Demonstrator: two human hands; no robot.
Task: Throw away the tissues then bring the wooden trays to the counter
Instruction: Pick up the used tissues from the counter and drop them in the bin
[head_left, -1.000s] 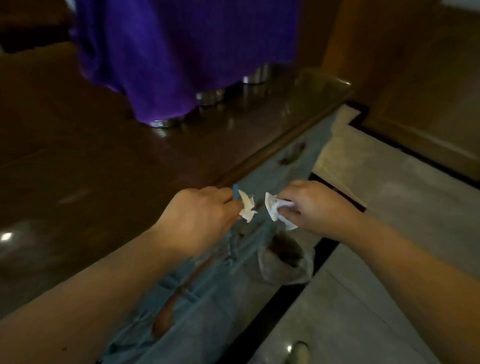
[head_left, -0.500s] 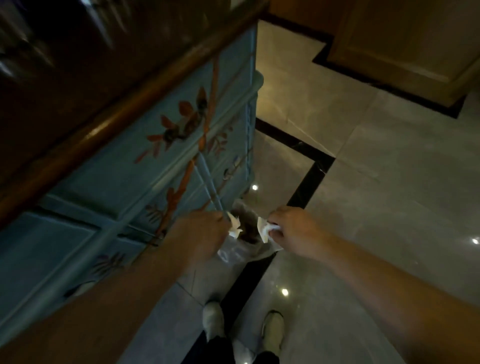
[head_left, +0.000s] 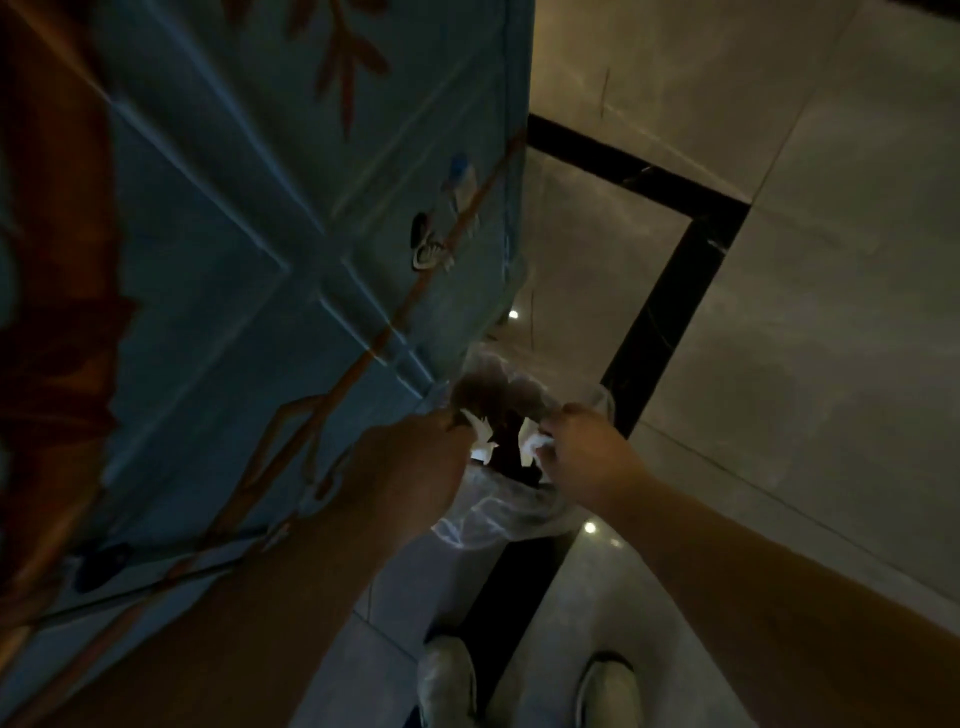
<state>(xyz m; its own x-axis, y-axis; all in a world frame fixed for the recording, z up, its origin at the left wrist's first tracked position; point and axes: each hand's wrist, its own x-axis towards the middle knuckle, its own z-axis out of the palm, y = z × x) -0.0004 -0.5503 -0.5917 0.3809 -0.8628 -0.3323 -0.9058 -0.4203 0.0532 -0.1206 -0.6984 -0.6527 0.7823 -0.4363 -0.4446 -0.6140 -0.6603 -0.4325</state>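
My left hand (head_left: 415, 462) pinches a crumpled white tissue (head_left: 480, 439) and my right hand (head_left: 587, 457) pinches a second white tissue (head_left: 532, 447). Both hands hover side by side right over the dark mouth of a small bin lined with a clear plastic bag (head_left: 493, 512), which stands on the floor at the foot of the cabinet. No wooden trays are in view.
A tall blue cabinet painted with orange branches and birds (head_left: 249, 249) fills the left side, close to my left arm. Grey floor tiles with a black border strip (head_left: 654, 322) spread to the right. My two pale shoes (head_left: 449, 680) show at the bottom.
The view has tilted down from the dark counter top to the floor. Both hands, still holding the tissues, have dropped toward the lined bin and now sit just above its opening.
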